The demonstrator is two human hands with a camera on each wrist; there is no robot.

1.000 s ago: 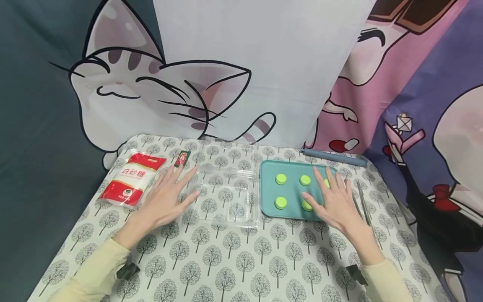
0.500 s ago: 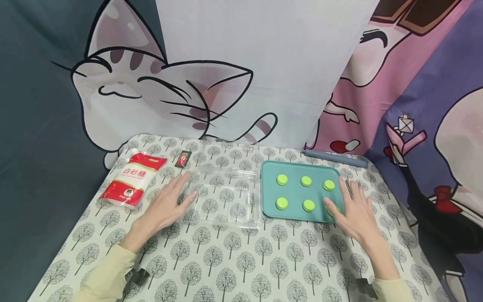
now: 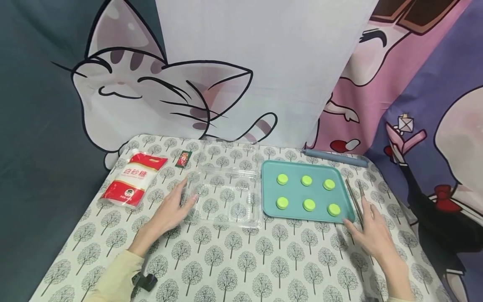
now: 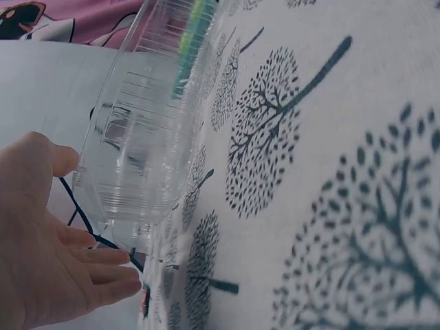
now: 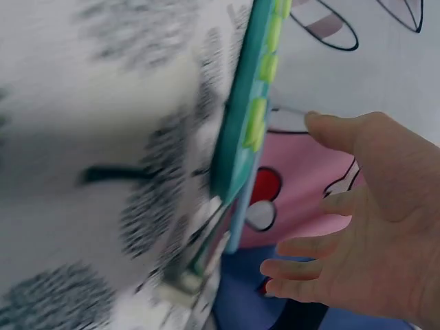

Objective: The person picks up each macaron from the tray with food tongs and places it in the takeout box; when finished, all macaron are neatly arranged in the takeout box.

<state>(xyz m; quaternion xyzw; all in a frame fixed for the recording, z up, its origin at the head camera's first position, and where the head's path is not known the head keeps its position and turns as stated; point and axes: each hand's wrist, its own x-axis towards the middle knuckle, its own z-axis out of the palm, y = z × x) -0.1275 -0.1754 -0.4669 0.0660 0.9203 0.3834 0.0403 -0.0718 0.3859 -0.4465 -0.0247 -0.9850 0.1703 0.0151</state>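
Note:
My left hand (image 3: 170, 213) is beside the left edge of a clear plastic box (image 3: 219, 214), its fingers loosely extended and holding nothing. The box's hinged lid (image 3: 228, 158) lies folded back. In the left wrist view, the thumb is close to the box wall (image 4: 130, 165); whether it touches cannot be told. My right hand (image 3: 373, 235) hovers over a pair of thin metal utensils (image 3: 354, 199), perhaps chopsticks or tweezers, with relaxed fingers. Left of it lies a teal tray (image 3: 294, 214) bearing several bright green, macaron-like rounds (image 3: 309, 205). The right wrist view shows that palm bare.
A red and white sugar bag (image 3: 133, 178) lies at the table's left. Behind it is a small dark green packet (image 3: 183, 159). A grey-blue roll (image 3: 335, 158) lies along the back edge. Printed curtains (image 3: 226, 84) hang behind the tree-patterned tablecloth (image 3: 245, 264).
My right hand has moved from over the tray to the right and toward me, uncovering the green rounds. My left hand has drawn back slightly toward me. The objects stay put.

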